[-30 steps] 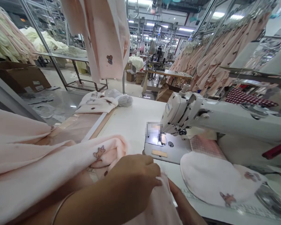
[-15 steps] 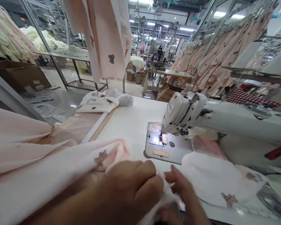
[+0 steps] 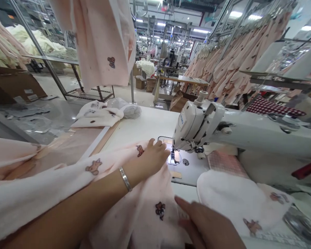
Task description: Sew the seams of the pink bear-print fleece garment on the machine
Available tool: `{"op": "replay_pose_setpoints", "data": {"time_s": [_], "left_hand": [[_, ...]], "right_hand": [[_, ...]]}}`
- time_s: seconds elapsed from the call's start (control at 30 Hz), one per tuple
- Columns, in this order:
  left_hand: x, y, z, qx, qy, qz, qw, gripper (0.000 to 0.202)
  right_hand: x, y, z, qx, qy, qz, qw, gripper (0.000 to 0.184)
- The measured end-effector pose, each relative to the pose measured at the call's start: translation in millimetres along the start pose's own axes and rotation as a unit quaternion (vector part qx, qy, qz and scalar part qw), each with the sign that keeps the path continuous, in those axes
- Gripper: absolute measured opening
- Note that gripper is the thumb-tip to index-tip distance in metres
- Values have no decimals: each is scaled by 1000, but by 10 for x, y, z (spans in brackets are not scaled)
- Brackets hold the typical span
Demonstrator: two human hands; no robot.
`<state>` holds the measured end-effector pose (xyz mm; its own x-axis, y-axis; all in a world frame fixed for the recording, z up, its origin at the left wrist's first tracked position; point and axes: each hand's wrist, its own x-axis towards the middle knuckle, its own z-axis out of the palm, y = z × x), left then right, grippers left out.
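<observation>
A pale pink plush fabric piece (image 3: 145,207) printed with brown animal figures stretches from the left across the table to the sewing machine (image 3: 188,126). Close to the left side of the needle area, my left hand (image 3: 154,159) has its fingers bent over the fabric and gripped on it. A silver bracelet (image 3: 125,179) circles that wrist. My right hand (image 3: 206,218), slightly blurred, is at the fabric's right edge in front of the machine bed (image 3: 186,174). Its index finger is stretched out, apart from the finger below; the fingers' undersides are hidden.
Rounded white plush pieces (image 3: 223,193) lie to the right of my right hand. Folded white printed fabric (image 3: 97,116) and a clear plastic bag (image 3: 126,108) sit at the table's far left. A pink garment (image 3: 101,45) hangs overhead; more garments (image 3: 223,62) hang behind the machine.
My left hand has moved forward, bringing the fabric's edge up beside the needle area. The fabric now spreads out over the near table. My right hand has shifted slightly, and the view has turned right.
</observation>
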<state>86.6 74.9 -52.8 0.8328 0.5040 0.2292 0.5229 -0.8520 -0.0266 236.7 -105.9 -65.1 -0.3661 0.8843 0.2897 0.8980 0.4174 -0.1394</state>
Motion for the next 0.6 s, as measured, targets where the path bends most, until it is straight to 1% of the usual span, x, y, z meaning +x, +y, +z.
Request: {"op": "replay_pose_setpoints", "data": {"time_s": [0.1, 0.17, 0.23, 0.33, 0.4, 0.43, 0.53, 0.6], "left_hand": [[-64, 60, -63, -6, 23, -51, 998, 14], [-179, 169, -79, -18, 20, -70, 997, 14], [-363, 299, -48, -40, 4, -54, 998, 15], [-640, 408, 25, -68, -12, -16, 997, 31], [-720, 375, 44, -92, -23, -12, 995, 38], [-717, 334, 43, -110, -32, -10, 993, 38], [-584, 177, 24, -164, -56, 10, 985, 40], [-466, 93, 18, -189, -61, 29, 980, 42]], "right_hand": [[314, 76, 83, -23, -10, -4, 1000, 33], [403, 94, 141, -26, -20, 4, 999, 31], [389, 110, 170, -6, -25, -1, 1000, 33], [289, 140, 169, 19, -26, -20, 999, 32], [245, 163, 158, 24, -31, -27, 999, 32], [237, 176, 152, 25, -34, -26, 999, 32], [263, 230, 131, 18, -34, -16, 999, 35], [301, 277, 118, 9, -34, -12, 999, 36]]}}
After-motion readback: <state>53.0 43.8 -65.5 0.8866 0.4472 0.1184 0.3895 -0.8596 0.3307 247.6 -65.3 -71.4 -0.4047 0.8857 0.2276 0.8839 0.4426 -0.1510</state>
